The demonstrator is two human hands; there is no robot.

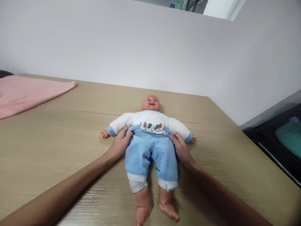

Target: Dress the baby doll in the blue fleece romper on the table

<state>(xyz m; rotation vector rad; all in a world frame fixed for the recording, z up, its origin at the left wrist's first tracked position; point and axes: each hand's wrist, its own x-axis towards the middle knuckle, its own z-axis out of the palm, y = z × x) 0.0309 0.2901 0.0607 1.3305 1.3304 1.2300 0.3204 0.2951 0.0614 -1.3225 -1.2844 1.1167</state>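
A baby doll [150,103] lies on its back on the wooden table, head away from me and bare feet toward me. It wears a white top [152,116] with blue cuffs and light blue fleece pants [150,149] with white hems. An animal face is stitched at the waist. My left hand [122,139] pinches the pants' waistband at the left side. On the opposite side, my right hand [181,146] has its fingers closed on the waistband. The doll's arms stretch out sideways, just beyond my hands.
A pink cloth [30,92] lies at the table's far left, partly over a dark object [5,73]. Behind the table [70,141] stands a white wall [131,47]. Beyond the right edge is a dark object with teal fabric [289,136].
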